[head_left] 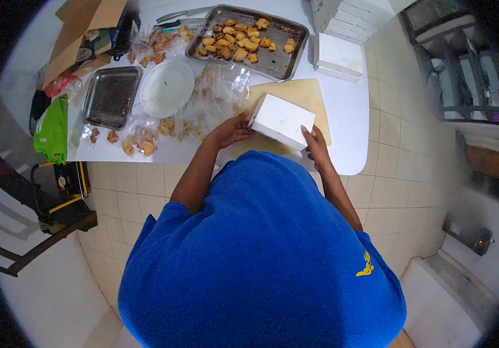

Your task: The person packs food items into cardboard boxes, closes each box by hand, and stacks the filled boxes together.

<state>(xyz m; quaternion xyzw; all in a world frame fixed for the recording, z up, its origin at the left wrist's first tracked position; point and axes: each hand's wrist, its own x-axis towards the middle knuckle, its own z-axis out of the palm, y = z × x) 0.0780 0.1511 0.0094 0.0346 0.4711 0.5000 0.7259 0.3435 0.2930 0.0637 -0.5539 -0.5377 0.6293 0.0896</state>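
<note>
A closed white cardboard box (285,120) is between my two hands, over a cream cutting board (313,104). My left hand (233,131) grips the box at its left end, fingers partly hidden by the edge. At the right front corner my right hand (315,145) holds it, the thumb on top. Whether the box rests on the board or is slightly raised, I cannot tell. Clear plastic bags (217,87) lie just beyond my left hand.
A baking tray (287,66) with several browned baked pieces (239,42) lies at the back. White boxes (338,56) are stacked at back right. On the left are a white plate (167,90), a dark tray (112,97), bagged pieces (144,139) and a green bag (53,130).
</note>
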